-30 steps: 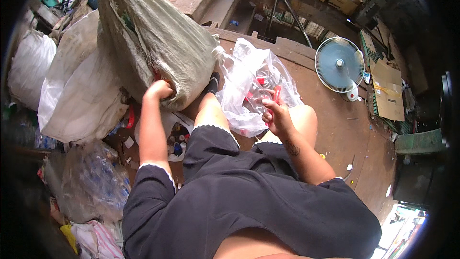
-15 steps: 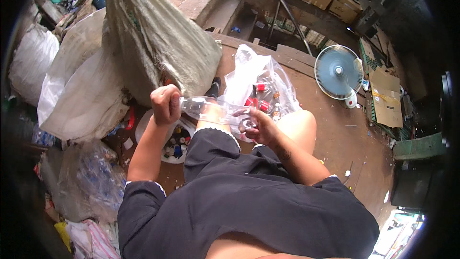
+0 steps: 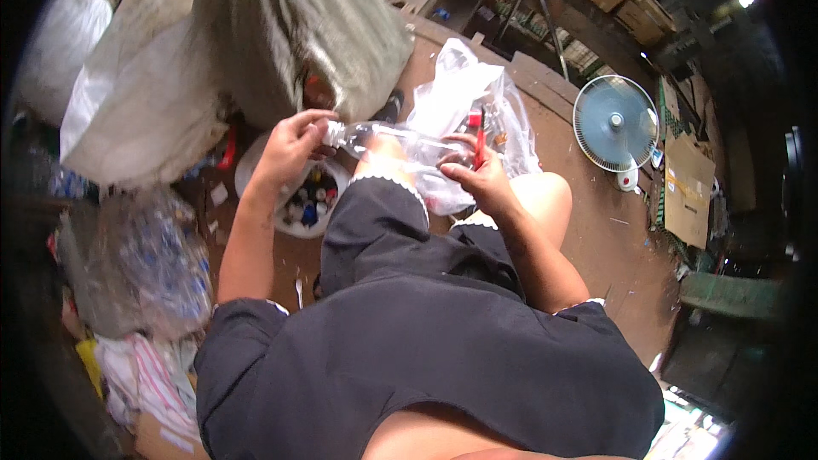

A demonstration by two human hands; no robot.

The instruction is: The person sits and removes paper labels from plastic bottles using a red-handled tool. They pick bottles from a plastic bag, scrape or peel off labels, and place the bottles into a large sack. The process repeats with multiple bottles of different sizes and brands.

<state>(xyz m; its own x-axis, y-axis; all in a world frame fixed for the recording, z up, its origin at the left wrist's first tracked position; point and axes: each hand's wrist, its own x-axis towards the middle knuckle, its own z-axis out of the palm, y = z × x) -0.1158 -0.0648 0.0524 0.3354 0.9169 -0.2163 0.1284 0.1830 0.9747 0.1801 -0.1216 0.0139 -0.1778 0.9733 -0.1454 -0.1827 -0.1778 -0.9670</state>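
A clear plastic bottle [image 3: 396,143] lies sideways above my knees, its white neck end pointing left. At that neck end, my left hand [image 3: 294,146] has its fingers curled against the white cap [image 3: 334,134]. My right hand [image 3: 479,172] grips the bottle's base end. Between the same fingers it also holds a slim red tool [image 3: 481,140] with a dark tip pointing up; its exact kind is unclear. Below my left hand, a white basin [image 3: 252,172] on the floor contains several coloured bottle caps [image 3: 308,204]. Behind the bottle, a white translucent plastic bag [image 3: 456,77] holds bottles with red parts.
A large greyish sack [image 3: 341,34] stands ahead on the left, beside a whitish sack [image 3: 141,94]. Bagged clear plastic [image 3: 158,255] lies at my left. To the right are a fan [image 3: 615,122] and flattened cardboard [image 3: 688,187]. A railed opening [image 3: 545,21] is at the back.
My left hand has loosened from a fist at the bottle's neck, so the white cap now shows. The view has shifted, and the red tool in my right hand is more visible.
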